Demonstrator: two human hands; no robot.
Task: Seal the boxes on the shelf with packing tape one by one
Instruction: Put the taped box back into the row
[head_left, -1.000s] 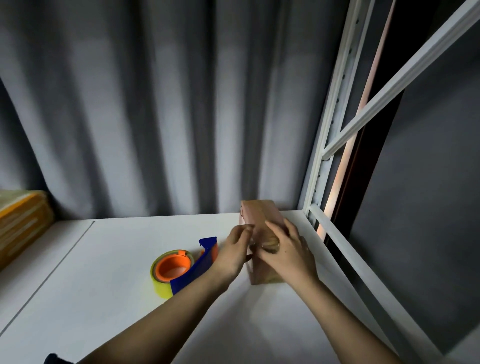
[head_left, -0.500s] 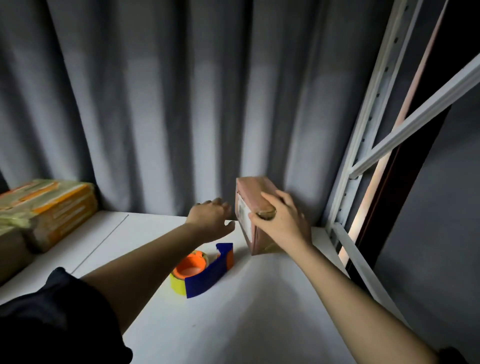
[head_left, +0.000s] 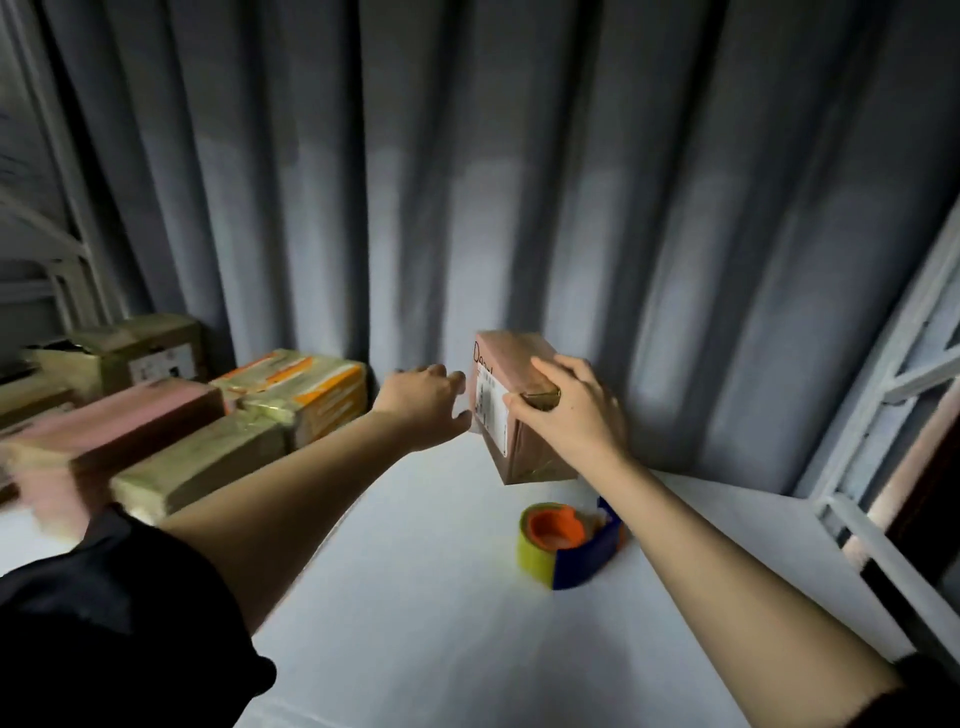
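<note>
A small brown box (head_left: 519, 358) with a white label on its side is tilted just above the white shelf (head_left: 441, 597), near the grey curtain. My right hand (head_left: 571, 410) grips it from the right, fingers over the top edge and thumb on the label side. Just left of the box, my left hand (head_left: 423, 400) reaches forward with loosely curled fingers and holds nothing. A tape dispenser (head_left: 569, 543) lies on the shelf below the box, with a yellow roll, an orange core and a blue body.
Several boxes are stacked at the left: a pink box (head_left: 119, 431), yellow-taped boxes (head_left: 306, 389) and a cardboard box (head_left: 140, 348). The grey curtain (head_left: 519, 182) closes the back. White shelf posts and rails (head_left: 883, 525) stand at the right.
My left hand let go of the brown box and reached forward beside it. My right hand carried the box left, away from the right post. The view swung left onto the stacked boxes.
</note>
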